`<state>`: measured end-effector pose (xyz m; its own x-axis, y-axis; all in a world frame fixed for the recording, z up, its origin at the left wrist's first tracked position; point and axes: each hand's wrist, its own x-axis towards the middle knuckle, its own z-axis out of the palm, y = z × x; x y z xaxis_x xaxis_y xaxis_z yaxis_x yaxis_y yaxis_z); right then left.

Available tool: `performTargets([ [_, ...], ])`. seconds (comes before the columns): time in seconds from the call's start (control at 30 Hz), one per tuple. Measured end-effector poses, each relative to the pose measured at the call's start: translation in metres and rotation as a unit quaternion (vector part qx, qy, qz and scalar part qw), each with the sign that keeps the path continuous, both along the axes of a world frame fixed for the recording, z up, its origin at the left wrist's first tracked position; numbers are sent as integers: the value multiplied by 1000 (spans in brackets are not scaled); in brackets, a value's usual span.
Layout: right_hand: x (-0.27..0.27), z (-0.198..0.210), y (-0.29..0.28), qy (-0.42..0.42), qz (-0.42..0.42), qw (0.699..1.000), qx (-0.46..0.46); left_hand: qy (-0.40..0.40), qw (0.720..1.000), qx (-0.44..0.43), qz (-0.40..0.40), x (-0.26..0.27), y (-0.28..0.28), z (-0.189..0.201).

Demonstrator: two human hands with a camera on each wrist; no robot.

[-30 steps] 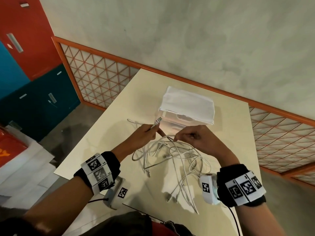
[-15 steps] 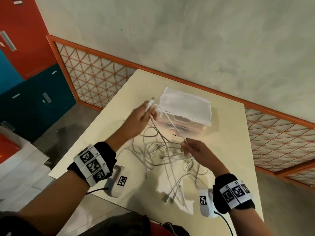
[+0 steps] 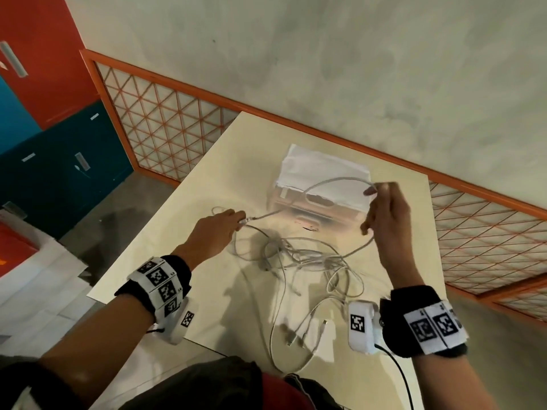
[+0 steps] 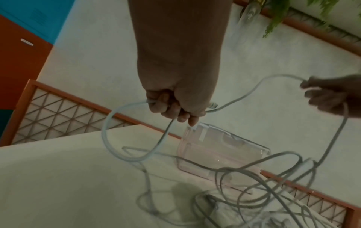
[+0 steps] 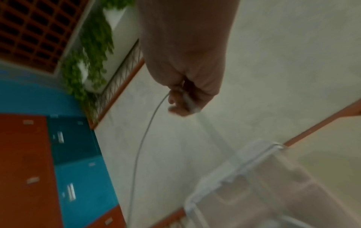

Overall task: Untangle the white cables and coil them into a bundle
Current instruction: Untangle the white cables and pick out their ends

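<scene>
Both hands grip one white cable (image 3: pixel 334 182): left hand (image 3: pixel 213 232) its plug end, right hand (image 3: pixel 387 211) its arch; no readable writing.

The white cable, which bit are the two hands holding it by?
The left hand pinches the white cable near its plug end. The right hand grips it further along, mid-length, so it arcs between them.

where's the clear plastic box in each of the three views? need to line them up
Head: the clear plastic box sits upper centre, at the far side of the table, between the two hands.
Left wrist: the box is centre-right, below the left hand.
Right wrist: the box is bottom right, blurred, below the right hand.
Shared landmark: the orange-framed lattice panel along the wall.
</scene>
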<state>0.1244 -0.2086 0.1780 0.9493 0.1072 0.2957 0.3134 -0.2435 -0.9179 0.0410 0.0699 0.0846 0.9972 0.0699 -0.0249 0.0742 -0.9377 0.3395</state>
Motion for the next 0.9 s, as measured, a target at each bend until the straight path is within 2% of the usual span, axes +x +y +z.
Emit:
performTargets([
  [0.1,-1,28,5,-58,11,998,-36,53,998,-45,2,-1,3,-6],
  [0.17,0,33,7,-78,55,991,-91,58,989,-136,-9,2,6,-10],
  [0.23,0,26,8,-70,86,985,-132,0,975,-223,5,7,8,-13],
  [0.33,1,0,11,-35,104,974,-198,-97,948,-296,70,12,-1,1],
  [0.4,-1,-19,16,-26,116,961,-251,-137,929,-337,60,14,-11,16],
  [0.47,-6,-29,24,-15,150,950,-273,-133,934,-330,-8,15,-21,27],
  [0.57,-14,-32,35,-5,202,947,-248,-28,952,-277,-126,15,-42,32],
  [0.63,-15,-30,34,-10,205,951,-230,37,951,-263,-161,13,-57,27],
  [0.67,-15,-30,29,-1,201,954,-222,38,951,-258,-164,13,-60,20],
  [0.77,-10,-38,0,42,162,960,-224,-45,971,-200,-119,11,-53,5],
  [0.9,-1,-66,-61,61,80,937,-335,-146,980,-126,-52,11,-28,3],
])
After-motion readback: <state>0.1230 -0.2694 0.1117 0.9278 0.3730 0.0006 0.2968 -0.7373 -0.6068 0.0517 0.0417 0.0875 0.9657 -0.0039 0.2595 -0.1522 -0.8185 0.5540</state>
